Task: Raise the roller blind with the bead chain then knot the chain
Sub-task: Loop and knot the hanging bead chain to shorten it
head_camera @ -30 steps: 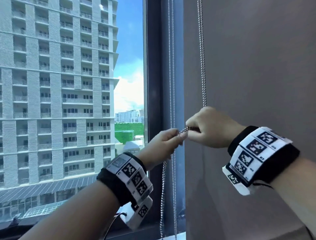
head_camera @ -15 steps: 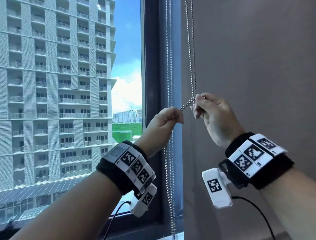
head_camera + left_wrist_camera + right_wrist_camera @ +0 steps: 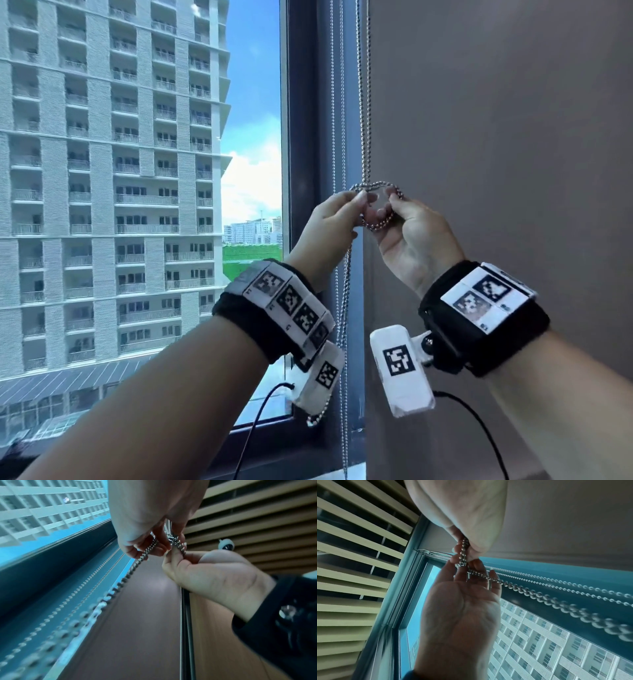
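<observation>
Where hands meet, bead chain (image 3: 375,187) loops.

Bead chain (image 3: 363,102): metal ball type, doubled strand dropping vertically along the window-frame edge beside the grey wall. At hand level it bends into a small loop, top arc lying across between the two hands' fingertips, lower arc hanging between the thumbs. Below the hands the strands fall slack past the left wrist. Loop open, not drawn tight. Roller blind itself isn't visible in any view.
</observation>
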The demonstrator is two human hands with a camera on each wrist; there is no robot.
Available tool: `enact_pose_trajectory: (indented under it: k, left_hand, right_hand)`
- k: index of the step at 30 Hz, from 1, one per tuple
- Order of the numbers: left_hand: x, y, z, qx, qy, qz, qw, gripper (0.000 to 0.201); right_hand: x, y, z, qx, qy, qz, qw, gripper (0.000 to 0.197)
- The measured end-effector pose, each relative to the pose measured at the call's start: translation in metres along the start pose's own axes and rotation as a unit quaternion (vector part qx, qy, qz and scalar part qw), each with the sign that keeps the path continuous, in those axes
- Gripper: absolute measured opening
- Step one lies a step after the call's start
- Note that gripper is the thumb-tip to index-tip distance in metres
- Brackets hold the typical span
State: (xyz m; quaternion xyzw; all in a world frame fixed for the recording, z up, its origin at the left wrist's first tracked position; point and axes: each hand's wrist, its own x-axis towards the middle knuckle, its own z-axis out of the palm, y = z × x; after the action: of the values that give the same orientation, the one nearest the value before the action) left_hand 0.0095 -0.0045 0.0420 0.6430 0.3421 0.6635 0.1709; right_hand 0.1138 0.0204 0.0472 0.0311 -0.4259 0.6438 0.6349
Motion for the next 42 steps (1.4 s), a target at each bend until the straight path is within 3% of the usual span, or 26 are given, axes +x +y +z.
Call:
enact_pose_trajectory:
  k: [5, 9, 11, 16, 19, 21, 26, 29, 38, 42]
  left_hand:
    - [0.004, 0.010, 0.002, -0.036, -0.035, 0.004, 0.999, 0.015]
    - [0.007, 0.007, 0.000, -0.067, -0.026, -0.034, 0.997, 0.027]
    - [0.007, 0.004, -0.002, -0.052, -0.025, -0.048, 0.997, 0.029]
    - [0.004, 0.001, -0.006, -0.023, -0.041, -0.045, 0.998, 0.020]
    - [0.005, -0.001, -0.009, -0.018, -0.048, -0.049, 0.997, 0.021]
    - [0.006, 0.000, -0.010, -0.030, -0.054, -0.056, 0.997, 0.022]
    - [0.008, 0.001, -0.011, -0.044, -0.093, -0.078, 0.992, 0.026]
    - [0.007, -0.001, -0.011, -0.070, -0.105, -0.086, 0.988, 0.029]
    - [-0.002, -0.016, -0.016, -0.024, -0.123, -0.079, 0.989, 0.031]
    - [-0.002, -0.017, -0.018, 0.053, -0.094, -0.039, 0.993, 0.020]
  right_hand:
    - [0.000, 0.006, -0.009, -0.034, 0.012, -0.005, 0.999, 0.027]
    - [0.000, 0.002, -0.012, -0.074, -0.010, -0.031, 0.997, 0.031]
    - [0.001, 0.001, -0.011, -0.144, -0.018, -0.071, 0.987, 0.036]
    - [0.006, 0.003, -0.011, -0.385, 0.007, -0.163, 0.908, 0.039]
    - [0.009, 0.005, -0.012, -0.461, -0.003, -0.170, 0.871, 0.034]
    - [0.009, 0.004, -0.010, -0.481, -0.020, -0.163, 0.861, 0.030]
    - [0.007, -0.004, -0.003, -0.407, -0.080, -0.049, 0.908, 0.014]
    - [0.009, -0.004, -0.005, -0.353, -0.085, -0.027, 0.931, 0.005]
    - [0.015, 0.001, -0.009, -0.401, -0.073, 0.011, 0.913, 0.020]
    - [0.013, 0.000, -0.008, -0.390, -0.067, 0.019, 0.918, 0.020]
